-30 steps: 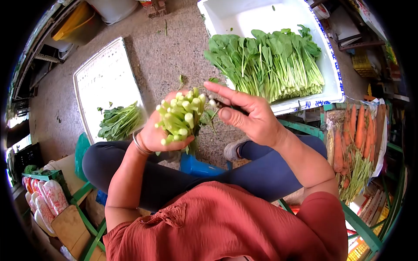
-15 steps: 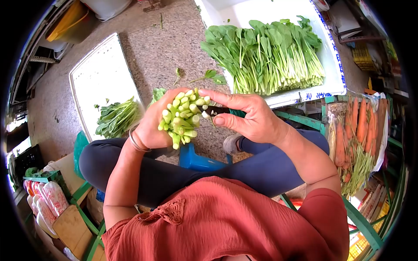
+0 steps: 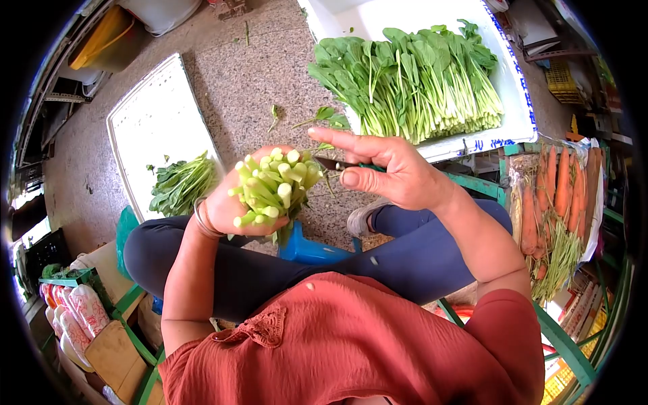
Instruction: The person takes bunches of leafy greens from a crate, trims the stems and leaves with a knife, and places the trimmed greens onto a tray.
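Lettering (image 3: 495,144), blue but unreadable, is edging the white box (image 3: 347,15); the left hand (image 3: 226,208) is clasping a greens bunch (image 3: 277,185) above the lap, the right hand (image 3: 398,172) gripping a knife (image 3: 335,164) beside it.

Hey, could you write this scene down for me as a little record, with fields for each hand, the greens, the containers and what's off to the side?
Left hand: grips a bunch of leafy greens, cut stem ends up
Right hand: holds a small knife, blade beside the stems
White box: upper right, leafy greens laid in a row
White lid: on the floor, with a smaller pile of greens
Floor: loose leaves
Far right: carrots
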The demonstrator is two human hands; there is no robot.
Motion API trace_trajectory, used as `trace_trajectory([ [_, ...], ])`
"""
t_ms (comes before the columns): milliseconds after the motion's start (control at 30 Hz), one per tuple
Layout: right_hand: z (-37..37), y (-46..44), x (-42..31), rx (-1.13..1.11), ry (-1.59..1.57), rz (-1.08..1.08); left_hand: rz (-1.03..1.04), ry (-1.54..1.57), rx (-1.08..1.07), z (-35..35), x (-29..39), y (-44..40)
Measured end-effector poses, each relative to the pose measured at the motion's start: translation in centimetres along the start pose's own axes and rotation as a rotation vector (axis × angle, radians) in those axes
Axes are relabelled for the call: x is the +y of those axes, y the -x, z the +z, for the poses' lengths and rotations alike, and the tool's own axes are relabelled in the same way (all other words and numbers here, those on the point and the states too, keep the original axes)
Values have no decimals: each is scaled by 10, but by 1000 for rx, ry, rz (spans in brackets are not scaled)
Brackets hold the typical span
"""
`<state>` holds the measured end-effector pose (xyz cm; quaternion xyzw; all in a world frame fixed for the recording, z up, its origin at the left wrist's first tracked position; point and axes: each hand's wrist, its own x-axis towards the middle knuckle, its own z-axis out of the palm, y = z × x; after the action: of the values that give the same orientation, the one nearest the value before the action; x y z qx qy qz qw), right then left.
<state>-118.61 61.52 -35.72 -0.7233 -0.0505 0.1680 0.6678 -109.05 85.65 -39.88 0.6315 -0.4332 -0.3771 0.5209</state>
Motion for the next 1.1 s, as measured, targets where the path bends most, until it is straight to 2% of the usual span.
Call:
trace_trajectory([
  [67, 2, 0, 0, -60, -28, 78, 23, -103, -51, -1, 4, 0],
  [100, 4, -2, 2, -79, -80, -8, 23, -101, -52, -1, 3, -1],
  [133, 6, -3, 3, -99, -132, -95, 103, -159, -71, -2, 1, -3],
  [200, 4, -2, -1, -104, -186, -20, 260, -278, -110, -3, -1, -4],
  [233, 1, -3, 3, -72, -120, -31, 259, -278, -110, -2, -1, -3],
  [300, -2, -4, 4, 0, -38, -52, 72, -52, -49, 3, 1, -1],
  [333, -2, -4, 2, 1, -39, -50, 71, -51, -51, 2, 2, -2],
  [400, -4, -2, 1, -142, -162, -22, 243, -324, -99, -1, 1, -3],
  [433, -2, -3, 1, -170, -143, -86, 242, -322, -100, -1, -1, -2],
  [533, 1, -3, 2, -193, -80, -166, 58, -137, -197, 0, -8, 3],
  [567, -3, -1, -3, -241, -109, -53, 88, -193, -220, 0, -11, 4],
  [633, -7, -1, -2, -274, -112, -5, 115, -246, -244, -1, -12, 3],
  [700, -9, 0, -9, -312, -159, 126, 98, -131, -256, 0, -11, 2],
  [833, -12, 0, -2, -344, -185, 146, 121, -86, -245, 3, -9, 0],
  [1000, -9, 0, 4, -349, -204, 134, 4, 94, -262, 5, -6, 3],
  [1100, -6, -1, 3, -316, -143, 129, 103, -63, -259, 3, -8, 3],
])
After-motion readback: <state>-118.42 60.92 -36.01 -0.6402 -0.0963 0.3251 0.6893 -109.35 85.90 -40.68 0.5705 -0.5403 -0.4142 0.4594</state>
